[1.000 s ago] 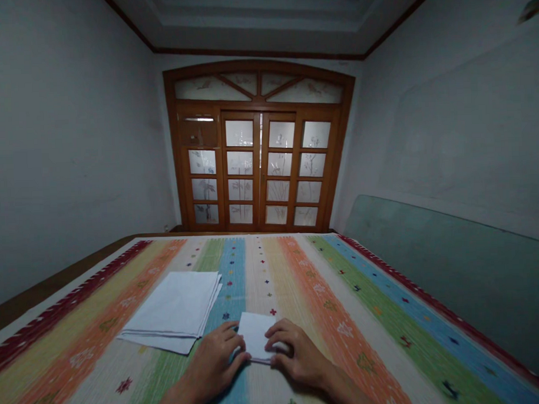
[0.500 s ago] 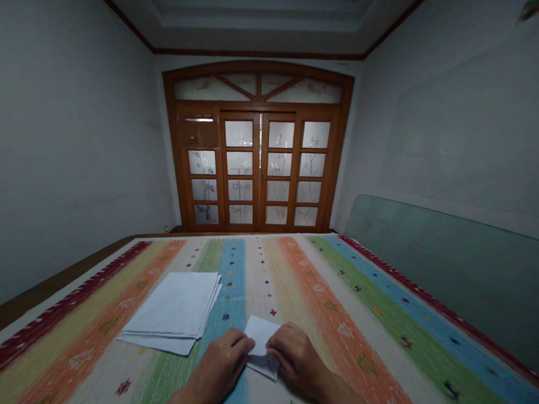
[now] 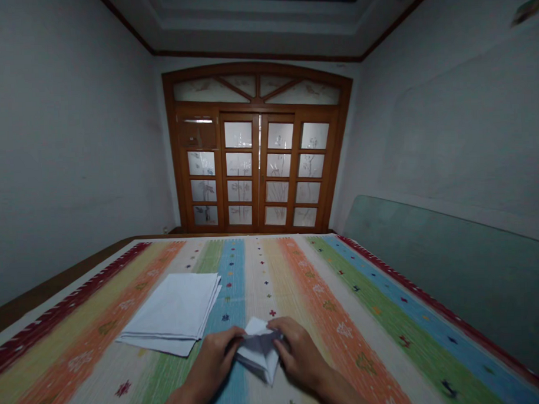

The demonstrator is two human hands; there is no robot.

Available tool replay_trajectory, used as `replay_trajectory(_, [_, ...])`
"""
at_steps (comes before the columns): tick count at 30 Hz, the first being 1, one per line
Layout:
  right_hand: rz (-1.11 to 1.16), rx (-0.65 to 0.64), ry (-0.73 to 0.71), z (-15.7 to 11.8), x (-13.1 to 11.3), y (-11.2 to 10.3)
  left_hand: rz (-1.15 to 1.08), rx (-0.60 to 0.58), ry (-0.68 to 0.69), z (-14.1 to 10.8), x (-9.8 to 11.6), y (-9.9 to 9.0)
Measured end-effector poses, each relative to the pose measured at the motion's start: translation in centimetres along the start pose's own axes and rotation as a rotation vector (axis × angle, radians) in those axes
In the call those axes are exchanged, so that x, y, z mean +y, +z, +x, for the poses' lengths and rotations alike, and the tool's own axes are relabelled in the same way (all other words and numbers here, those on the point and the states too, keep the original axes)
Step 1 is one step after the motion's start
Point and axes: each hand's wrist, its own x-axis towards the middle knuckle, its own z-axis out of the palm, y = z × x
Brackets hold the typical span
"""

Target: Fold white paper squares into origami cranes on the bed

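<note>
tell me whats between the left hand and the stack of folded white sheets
A narrow strip of the striped woven cover, mostly its blue band, lies between the left hand and the stack of folded white sheets; the head view shows this.

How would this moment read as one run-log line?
left hand: holds folded white paper | right hand: holds same paper | nearby: white paper stack

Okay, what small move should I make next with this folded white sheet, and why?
Probably press the folded white sheet down onto the striped woven bedcover and sharpen the crease: your left hand and right hand pinch its top, while its pointed lower end looks loose and unpressed.
</note>
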Motion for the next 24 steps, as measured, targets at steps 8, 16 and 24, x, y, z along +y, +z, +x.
replay_trajectory(8, [0.028,0.020,0.169,0.4,0.2,0.2,0.009,0.076,-0.012,0.2,-0.4,0.3])
replay_trajectory(16, [0.077,0.052,0.184,0.6,-0.1,0.1,0.073,0.209,-0.068,0.1,-0.6,1.1])
replay_trajectory(24, [0.166,0.075,0.195,1.0,-0.4,0.1,0.101,0.253,-0.101,0.5,0.0,1.8])
